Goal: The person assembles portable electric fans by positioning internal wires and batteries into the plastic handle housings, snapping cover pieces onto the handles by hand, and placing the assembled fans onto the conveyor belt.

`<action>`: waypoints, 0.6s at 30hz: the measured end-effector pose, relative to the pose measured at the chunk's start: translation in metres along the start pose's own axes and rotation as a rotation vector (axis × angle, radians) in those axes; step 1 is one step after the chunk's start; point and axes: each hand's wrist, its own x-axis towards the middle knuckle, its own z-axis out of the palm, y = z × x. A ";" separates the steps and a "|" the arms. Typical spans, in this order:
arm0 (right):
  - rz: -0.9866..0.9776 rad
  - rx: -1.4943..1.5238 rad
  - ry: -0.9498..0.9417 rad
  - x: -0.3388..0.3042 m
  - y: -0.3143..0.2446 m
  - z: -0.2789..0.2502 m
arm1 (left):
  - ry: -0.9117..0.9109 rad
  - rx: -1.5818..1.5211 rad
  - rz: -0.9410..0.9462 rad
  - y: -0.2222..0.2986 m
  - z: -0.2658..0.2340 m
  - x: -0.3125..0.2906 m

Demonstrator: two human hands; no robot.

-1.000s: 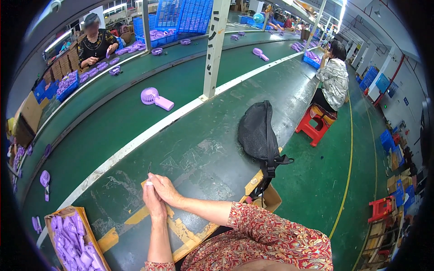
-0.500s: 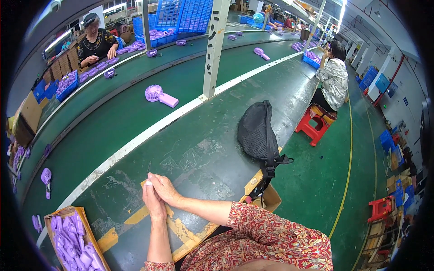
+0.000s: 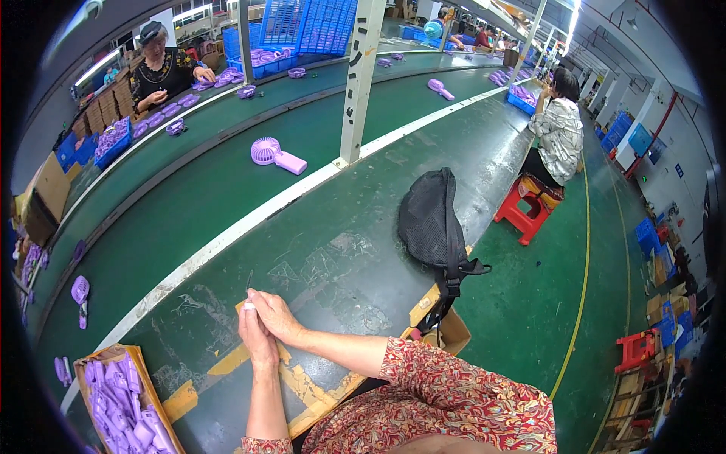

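My left hand (image 3: 258, 340) and my right hand (image 3: 277, 316) are pressed together on the worktable (image 3: 318, 265), the right lying over the left. Their fingers are closed, and the palms are hidden. A small white patch shows at the fingertips. Just beyond them a thin dark pointed piece (image 3: 249, 281) sticks out; whether it is held or lies on the table I cannot tell. To the left of my hands stands a cardboard box (image 3: 155, 386) filled with purple fan handles (image 3: 113, 401).
A black mesh bag (image 3: 432, 218) lies at the table's right. Past the white rail, a purple handheld fan (image 3: 266, 150) rests on the green conveyor (image 3: 204, 200). A white post (image 3: 358, 91) rises from the rail. Co-workers sit across the belt and at the far right, on a red stool (image 3: 523, 211).
The purple fan on the near belt has slid a little to the right, while parts on the far belt shifted left. A co-worker's hand across the belt moved right. My hands stayed still.
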 end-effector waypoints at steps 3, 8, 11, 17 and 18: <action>0.020 -0.029 -0.022 0.001 0.001 -0.001 | -0.004 0.002 0.010 0.000 -0.001 0.000; -0.001 -0.012 -0.010 0.001 0.003 0.000 | -0.016 0.009 0.011 -0.001 -0.002 0.001; 0.015 -0.004 -0.013 0.000 0.002 0.000 | 0.015 -0.007 0.015 0.002 0.004 -0.001; 0.022 -0.010 -0.025 0.000 -0.001 -0.001 | 0.019 0.005 0.010 0.003 0.005 -0.002; 0.024 -0.009 -0.028 0.000 0.001 -0.001 | 0.018 -0.002 0.014 0.003 0.005 -0.002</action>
